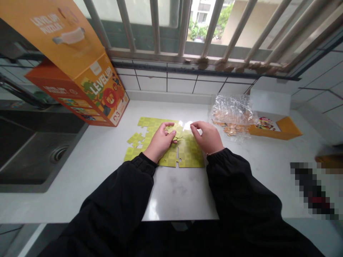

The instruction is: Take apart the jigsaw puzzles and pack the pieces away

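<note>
A green checkered jigsaw puzzle lies partly joined on the countertop, its underside pattern or plain side facing up. My left hand is over its middle, closed on several green puzzle pieces between thumb and fingers. Beside the puzzle's upper right, my right hand is closed, thumb and index finger bent toward each other. Whatever it may pinch is too small to make out. A few loosely placed pieces sit at the puzzle's left side, around a gap. Another narrow gap shows near the bottom middle edge.
An orange puzzle box stands open at the back left, next to a dark sink. At the back right are a clear plastic bag with orange pieces and an open yellow box. Window bars rise behind the counter.
</note>
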`<state>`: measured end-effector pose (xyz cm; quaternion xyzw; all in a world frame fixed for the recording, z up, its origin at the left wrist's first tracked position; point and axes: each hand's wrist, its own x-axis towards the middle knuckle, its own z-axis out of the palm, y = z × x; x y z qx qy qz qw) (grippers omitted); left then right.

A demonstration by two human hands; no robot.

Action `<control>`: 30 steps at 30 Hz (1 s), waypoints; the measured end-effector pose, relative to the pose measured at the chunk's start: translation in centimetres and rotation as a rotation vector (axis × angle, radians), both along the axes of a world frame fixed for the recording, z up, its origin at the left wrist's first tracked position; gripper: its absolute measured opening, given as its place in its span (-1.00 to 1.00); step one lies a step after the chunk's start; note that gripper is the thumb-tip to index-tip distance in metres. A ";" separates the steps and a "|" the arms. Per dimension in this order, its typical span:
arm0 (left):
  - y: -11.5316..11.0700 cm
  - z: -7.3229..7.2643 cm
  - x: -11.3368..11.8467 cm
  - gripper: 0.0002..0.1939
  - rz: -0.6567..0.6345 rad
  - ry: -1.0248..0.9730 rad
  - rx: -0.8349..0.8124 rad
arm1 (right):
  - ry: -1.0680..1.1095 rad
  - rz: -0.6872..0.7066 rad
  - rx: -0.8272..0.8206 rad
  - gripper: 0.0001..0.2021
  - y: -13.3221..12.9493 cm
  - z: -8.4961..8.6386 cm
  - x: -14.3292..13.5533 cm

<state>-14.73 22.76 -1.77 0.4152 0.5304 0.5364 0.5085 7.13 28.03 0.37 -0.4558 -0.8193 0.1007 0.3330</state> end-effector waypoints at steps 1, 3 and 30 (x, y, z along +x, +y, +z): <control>0.0 -0.1 0.0 -0.55 0.001 0.009 0.007 | -0.046 -0.078 -0.062 -0.77 0.1 0.0 0.6; 0.0 -0.2 -0.1 -0.55 -0.010 0.043 0.020 | -0.095 -0.181 -0.184 -0.74 0.3 -0.1 1.6; 0.1 0.3 0.2 -0.55 0.064 0.012 0.068 | 0.207 -0.175 -0.468 -0.55 0.3 -1.1 0.8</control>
